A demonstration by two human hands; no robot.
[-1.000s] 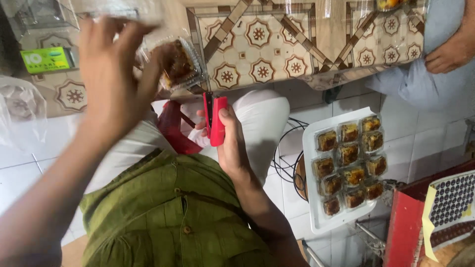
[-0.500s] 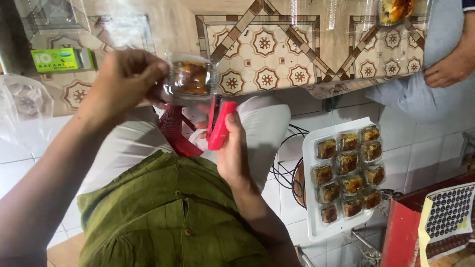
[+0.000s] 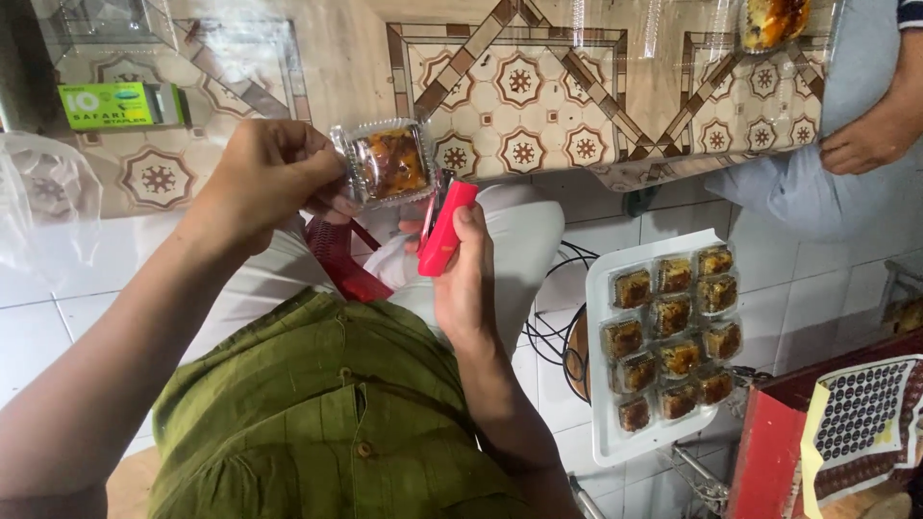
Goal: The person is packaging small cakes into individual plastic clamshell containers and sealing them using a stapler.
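Gripping clear cake-filled clamshell box (image 3: 386, 161): left hand (image 3: 269, 178); right hand (image 3: 466, 279) clasps red stapler (image 3: 445, 231).

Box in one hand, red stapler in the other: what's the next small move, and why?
Probably ease the right-hand edge of the clear plastic box into the mouth of the red stapler. The left hand pinches the box by its other side, and the right hand holds the stapler just under the box's right-hand edge, thumb on top, apparently not yet biting the rim.
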